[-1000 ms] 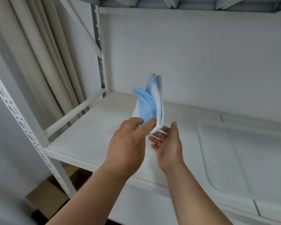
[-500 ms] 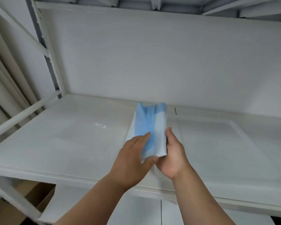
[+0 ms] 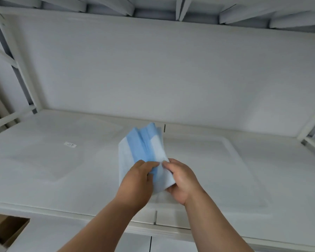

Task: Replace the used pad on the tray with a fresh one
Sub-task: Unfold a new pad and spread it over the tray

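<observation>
Gripping folded blue pad (image 3: pixel 144 151) — left hand (image 3: pixel 136 184), right hand (image 3: pixel 182 182) both clamped | shelf sticker (image 3: pixel 70 144) unreadable

hands (image 3: pixel 160 180): 2 | folded pad (image 3: pixel 144 148): 1 | trays (image 3: pixel 244 171): 2 | cardboard box (image 3: pixel 7 231): 1

White shelf (image 3: pixel 44 179); cardboard box (image 3: pixel 7 231)
</observation>
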`<state>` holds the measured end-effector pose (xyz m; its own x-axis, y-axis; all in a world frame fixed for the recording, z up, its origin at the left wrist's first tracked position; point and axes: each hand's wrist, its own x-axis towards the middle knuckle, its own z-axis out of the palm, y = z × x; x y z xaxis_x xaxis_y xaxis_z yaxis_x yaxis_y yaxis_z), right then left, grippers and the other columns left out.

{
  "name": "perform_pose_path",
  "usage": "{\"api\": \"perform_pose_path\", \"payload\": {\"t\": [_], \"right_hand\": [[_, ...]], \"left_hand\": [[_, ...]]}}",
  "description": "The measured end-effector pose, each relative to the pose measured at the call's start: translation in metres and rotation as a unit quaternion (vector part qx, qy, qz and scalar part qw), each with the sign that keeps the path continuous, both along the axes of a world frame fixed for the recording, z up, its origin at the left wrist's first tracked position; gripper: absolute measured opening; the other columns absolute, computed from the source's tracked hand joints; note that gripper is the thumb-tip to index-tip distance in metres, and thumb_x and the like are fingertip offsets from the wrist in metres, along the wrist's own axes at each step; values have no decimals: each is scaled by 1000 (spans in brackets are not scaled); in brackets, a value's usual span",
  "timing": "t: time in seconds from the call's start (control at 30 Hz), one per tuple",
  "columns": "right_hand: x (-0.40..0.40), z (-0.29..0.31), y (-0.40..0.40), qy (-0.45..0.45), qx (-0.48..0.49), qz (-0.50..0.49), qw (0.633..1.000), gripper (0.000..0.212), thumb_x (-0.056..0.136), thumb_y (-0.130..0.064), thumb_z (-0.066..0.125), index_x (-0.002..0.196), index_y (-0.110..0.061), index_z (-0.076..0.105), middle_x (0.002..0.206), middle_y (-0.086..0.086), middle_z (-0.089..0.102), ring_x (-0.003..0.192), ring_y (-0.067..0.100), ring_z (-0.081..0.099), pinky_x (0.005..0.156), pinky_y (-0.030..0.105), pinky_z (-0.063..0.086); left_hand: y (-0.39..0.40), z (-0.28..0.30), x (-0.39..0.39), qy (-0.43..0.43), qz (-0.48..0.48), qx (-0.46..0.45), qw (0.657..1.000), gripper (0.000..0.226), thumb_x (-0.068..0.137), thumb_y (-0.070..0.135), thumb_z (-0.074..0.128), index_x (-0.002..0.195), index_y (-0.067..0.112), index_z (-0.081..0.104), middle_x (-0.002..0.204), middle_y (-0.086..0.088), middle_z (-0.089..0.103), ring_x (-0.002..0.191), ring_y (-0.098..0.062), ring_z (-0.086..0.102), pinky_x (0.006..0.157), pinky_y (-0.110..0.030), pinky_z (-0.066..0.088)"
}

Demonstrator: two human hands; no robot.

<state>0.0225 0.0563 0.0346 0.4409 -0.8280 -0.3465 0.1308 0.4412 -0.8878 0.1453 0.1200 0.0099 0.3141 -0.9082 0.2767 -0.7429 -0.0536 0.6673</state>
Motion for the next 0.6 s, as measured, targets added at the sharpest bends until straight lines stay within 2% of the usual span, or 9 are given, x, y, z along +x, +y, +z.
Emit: {"api": "perform_pose_path", "payload": {"t": [0.07, 0.13, 0.23, 0.3, 0.33, 0.4, 0.5, 0.6], "right_hand": [[-11, 2, -7, -19, 1, -35, 999, 18, 96, -7, 51, 99, -6, 68, 92, 15, 73, 76, 27, 68, 67, 33, 52], [-23, 3, -17, -47, -1, -97, 994, 17, 95, -7, 52, 98, -9, 68, 94, 14, 73, 80, 28, 67, 70, 34, 51], [-43, -1, -31, -32, -11, -190, 981, 19, 94, -3, 52, 99, -12, 68, 95, 11, 72, 83, 28, 67, 77, 40, 51], [-52, -8, -40, 58, -49, -212, 974, 36, 89, -2, 51, 121, -16, 62, 109, 7, 68, 93, 27, 66, 86, 44, 54], [-55, -10, -42, 115, -70, -209, 969, 50, 88, -4, 52, 135, -22, 52, 117, 4, 65, 99, 26, 65, 91, 45, 54], [-60, -13, -44, 220, -121, -179, 951, 66, 87, -9, 56, 147, -28, 35, 127, 2, 58, 109, 24, 59, 95, 40, 49], [-63, -17, -48, 338, -181, -123, 915, 55, 90, -19, 60, 143, -20, 43, 136, 1, 54, 124, 19, 52, 96, 25, 40], [-69, -23, -55, 363, -164, -160, 903, 54, 89, -20, 64, 138, -13, 44, 114, 3, 59, 103, 20, 58, 86, 24, 41]], "left_hand": [[-7, 4, -5, 31, 59, -70, 995, 36, 89, -1, 52, 115, 17, 67, 99, 5, 51, 94, -14, 54, 79, -11, 31], [-13, 7, -3, 89, 135, -114, 980, 37, 87, -6, 50, 111, 15, 69, 101, -1, 52, 92, -20, 55, 80, -14, 32], [-19, 8, 13, 162, 231, -53, 958, 46, 86, -5, 40, 116, 20, 64, 113, -9, 52, 94, -23, 52, 85, -30, 41], [-25, 6, 17, 160, 235, -8, 959, 51, 81, -4, 40, 120, 19, 62, 119, -13, 51, 102, -29, 53, 90, -37, 43], [-27, 5, 16, 147, 233, 6, 961, 51, 81, -4, 41, 122, 18, 62, 121, -14, 50, 109, -32, 51, 94, -39, 42], [-33, 2, 6, 86, 220, 21, 971, 49, 82, -3, 45, 123, 18, 61, 128, -14, 47, 118, -36, 43, 100, -40, 35], [-44, -2, -3, 23, 178, 16, 984, 42, 84, -1, 46, 117, 18, 65, 127, -9, 50, 118, -33, 42, 97, -40, 34], [-58, -1, -1, 71, 141, 10, 987, 28, 91, 19, 41, 97, 16, 68, 108, -7, 59, 106, -32, 55, 89, -40, 40]]}}
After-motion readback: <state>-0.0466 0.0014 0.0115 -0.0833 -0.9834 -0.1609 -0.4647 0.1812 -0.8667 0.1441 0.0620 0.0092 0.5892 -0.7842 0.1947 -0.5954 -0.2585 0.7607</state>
